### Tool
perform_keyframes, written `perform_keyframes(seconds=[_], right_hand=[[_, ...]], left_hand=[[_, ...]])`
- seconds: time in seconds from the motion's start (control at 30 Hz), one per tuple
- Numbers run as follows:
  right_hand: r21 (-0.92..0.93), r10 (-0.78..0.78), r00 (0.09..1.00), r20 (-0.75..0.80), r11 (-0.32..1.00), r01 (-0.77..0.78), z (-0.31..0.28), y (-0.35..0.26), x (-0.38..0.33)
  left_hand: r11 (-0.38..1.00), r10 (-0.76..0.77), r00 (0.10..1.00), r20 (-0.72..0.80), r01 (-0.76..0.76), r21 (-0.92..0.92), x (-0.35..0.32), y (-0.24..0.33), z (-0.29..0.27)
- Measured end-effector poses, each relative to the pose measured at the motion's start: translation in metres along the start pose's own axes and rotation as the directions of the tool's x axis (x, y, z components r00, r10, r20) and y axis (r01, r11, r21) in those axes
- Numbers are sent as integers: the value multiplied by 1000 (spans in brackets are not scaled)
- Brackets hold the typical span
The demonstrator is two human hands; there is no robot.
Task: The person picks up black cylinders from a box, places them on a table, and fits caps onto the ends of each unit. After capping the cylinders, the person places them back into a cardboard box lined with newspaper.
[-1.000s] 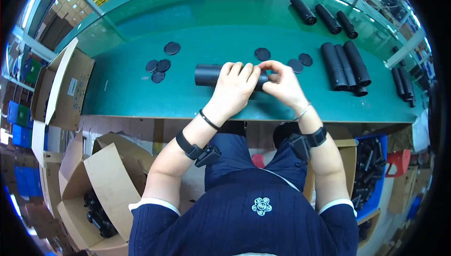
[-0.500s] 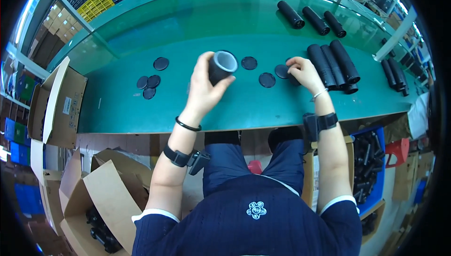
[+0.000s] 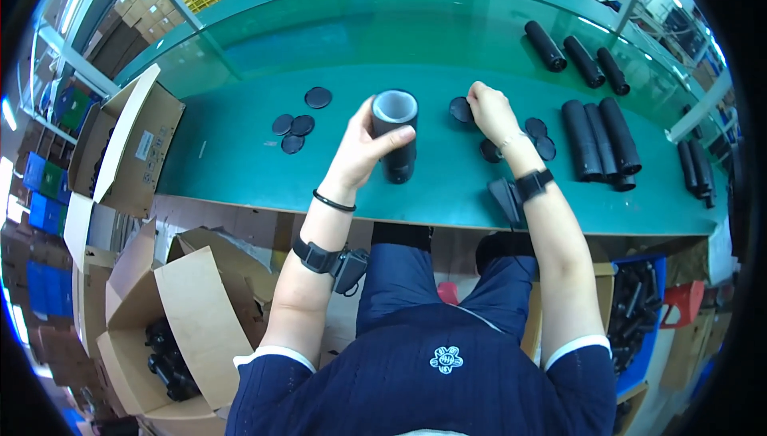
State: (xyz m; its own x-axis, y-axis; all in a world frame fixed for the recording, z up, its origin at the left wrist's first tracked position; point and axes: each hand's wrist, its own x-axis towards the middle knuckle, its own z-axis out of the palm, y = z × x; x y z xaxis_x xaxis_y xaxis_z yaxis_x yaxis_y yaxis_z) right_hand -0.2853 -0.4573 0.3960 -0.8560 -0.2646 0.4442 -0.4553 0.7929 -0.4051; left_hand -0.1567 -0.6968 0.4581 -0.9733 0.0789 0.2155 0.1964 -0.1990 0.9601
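My left hand (image 3: 369,144) is wrapped round a black tube (image 3: 399,160) with a pale grey inside. Its open end faces up toward me, and its lower end is close to the green bench. With the fingertips pinched, my right hand (image 3: 493,115) has hold of the edge of a thin black round cap (image 3: 461,109). Whether that cap still touches the bench I cannot tell. Beside my right wrist lie several more black caps (image 3: 536,127), one of them partly under the wrist.
Several black caps (image 3: 302,125) lie on the green bench (image 3: 256,168) at left. Black tubes (image 3: 587,144) are stacked at right, with others (image 3: 546,46) farther back. Cardboard boxes (image 3: 129,156) stand at left, and a blue bin (image 3: 657,308) of black parts is below right.
My right hand has moved left, away from the other caps, with one cap at its fingertips. The tube in my left hand shows more of its side. The whole view has shifted.
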Motion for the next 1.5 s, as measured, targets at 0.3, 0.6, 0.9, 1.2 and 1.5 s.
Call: perform_keyframes(seconds=[0.3,0.6,0.9,1.2,1.5], right_hand=[[792,-68,993,92,610,-32,-97,-66,-42],[951,-205,956,207,-186,-246,-70,-51,-81],[819,-219,972,86,571,56,-147,-76,-75],[419,-320,946,54,867,270,-142,-98,-79],[343,-311,949,49,898,277,-138,-100,-80]], left_hand=[[997,-83,905,418,77,32,-9,19,34],[981,-98,898,429,159,-109,-18,9,58],[832,183,944,274,-297,468,-12,2,59],[717,276,904,328,-421,556,-11,-5,62],[710,221,892,394,-424,562,-10,-2,58]])
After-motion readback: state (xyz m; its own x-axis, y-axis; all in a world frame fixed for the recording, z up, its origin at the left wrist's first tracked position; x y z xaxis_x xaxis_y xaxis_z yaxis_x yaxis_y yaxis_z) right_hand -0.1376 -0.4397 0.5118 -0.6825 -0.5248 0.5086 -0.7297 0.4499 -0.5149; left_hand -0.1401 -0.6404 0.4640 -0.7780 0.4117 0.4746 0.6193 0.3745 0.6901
